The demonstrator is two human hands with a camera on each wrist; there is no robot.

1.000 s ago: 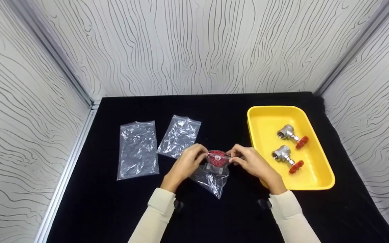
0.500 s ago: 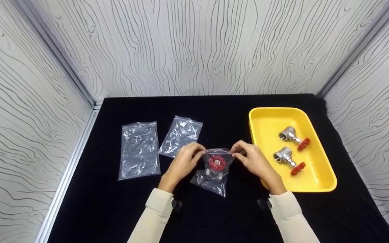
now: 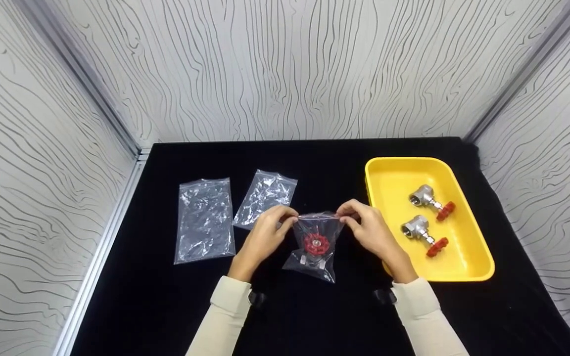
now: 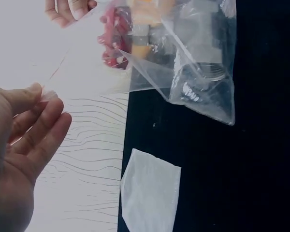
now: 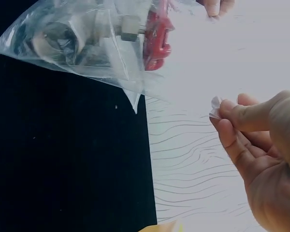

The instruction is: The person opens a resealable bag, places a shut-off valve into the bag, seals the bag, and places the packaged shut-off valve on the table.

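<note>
A clear zip bag (image 3: 325,228) hangs between the two hands, with a metal valve (image 4: 198,43) inside it. The valve's red handwheel (image 3: 316,244) shows through the plastic. My left hand (image 3: 267,231) pinches the left corner of the bag's top edge between thumb and forefinger. At the opposite corner, my right hand (image 3: 370,230) pinches the same edge, which is stretched straight between them. In the right wrist view, a small fold of plastic (image 5: 215,107) sticks out at the right fingertips.
Two flat zip bags, a larger bag (image 3: 205,222) and a smaller bag (image 3: 266,195), lie on the black cloth to the left. A yellow tray (image 3: 379,198) at the right holds two valves (image 3: 416,227) with red handwheels. Patterned panels (image 3: 285,69) enclose the table.
Both hands have drawn the bag's top edge up and away from the body. The handwheel, earlier right behind that edge, now sits lower in the bag.
</note>
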